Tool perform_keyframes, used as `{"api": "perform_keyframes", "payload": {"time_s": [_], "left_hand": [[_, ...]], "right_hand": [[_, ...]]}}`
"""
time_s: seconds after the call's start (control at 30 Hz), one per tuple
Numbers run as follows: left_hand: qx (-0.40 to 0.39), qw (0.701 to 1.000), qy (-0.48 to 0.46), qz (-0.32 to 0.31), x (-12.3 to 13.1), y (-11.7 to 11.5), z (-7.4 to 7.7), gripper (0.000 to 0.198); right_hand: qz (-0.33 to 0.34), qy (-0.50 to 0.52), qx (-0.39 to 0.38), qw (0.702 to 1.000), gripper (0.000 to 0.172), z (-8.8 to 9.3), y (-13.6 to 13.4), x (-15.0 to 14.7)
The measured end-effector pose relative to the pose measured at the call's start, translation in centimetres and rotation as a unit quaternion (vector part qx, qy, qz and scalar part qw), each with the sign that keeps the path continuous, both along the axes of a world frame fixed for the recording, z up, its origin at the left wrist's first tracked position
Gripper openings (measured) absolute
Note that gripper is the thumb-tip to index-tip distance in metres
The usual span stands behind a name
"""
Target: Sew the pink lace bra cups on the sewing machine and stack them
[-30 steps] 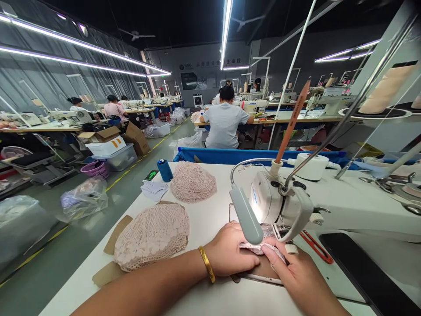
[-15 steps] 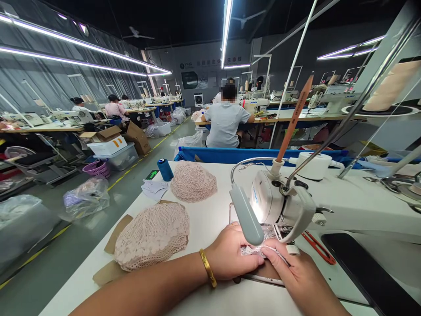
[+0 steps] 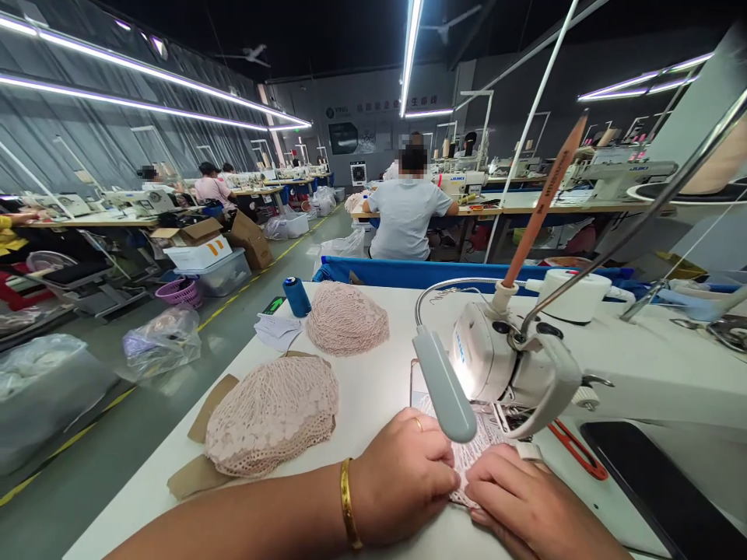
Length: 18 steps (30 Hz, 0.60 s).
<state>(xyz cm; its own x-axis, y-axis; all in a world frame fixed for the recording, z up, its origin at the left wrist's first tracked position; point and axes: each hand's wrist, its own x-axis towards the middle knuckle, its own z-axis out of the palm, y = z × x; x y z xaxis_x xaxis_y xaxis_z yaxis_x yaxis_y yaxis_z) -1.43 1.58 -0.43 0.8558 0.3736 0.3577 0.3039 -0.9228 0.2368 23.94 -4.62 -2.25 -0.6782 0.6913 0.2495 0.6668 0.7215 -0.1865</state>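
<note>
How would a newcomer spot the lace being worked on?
On the white table, find the sewing machine at right. Below the grey lamp, lace lies between the left hand and right hand. Both hands touch it, unlike the two lace piles further left.

Pale pink lace piece [image 3: 475,453] under the sewing machine head [image 3: 483,365]
Its openwork mesh spreads toward the near side, brightly lit, partly hidden.

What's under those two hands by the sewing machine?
Pale lace shows between the left hand and the right hand, reaching toward the sewing machine. The hands cover the rest, so what lies right beneath them can't be seen.
</note>
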Motion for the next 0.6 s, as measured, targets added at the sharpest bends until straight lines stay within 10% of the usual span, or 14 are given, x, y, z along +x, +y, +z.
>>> {"api": "perform_keyframes", "payload": {"time_s": [0.6], "left_hand": [[0.039,0.998,-0.002,0.046,0.2,0.9,-0.5,0.017]], "right_hand": [[-0.125,0.124,0.036,0.984,0.038,-1.0,0.8,-1.1]]}}
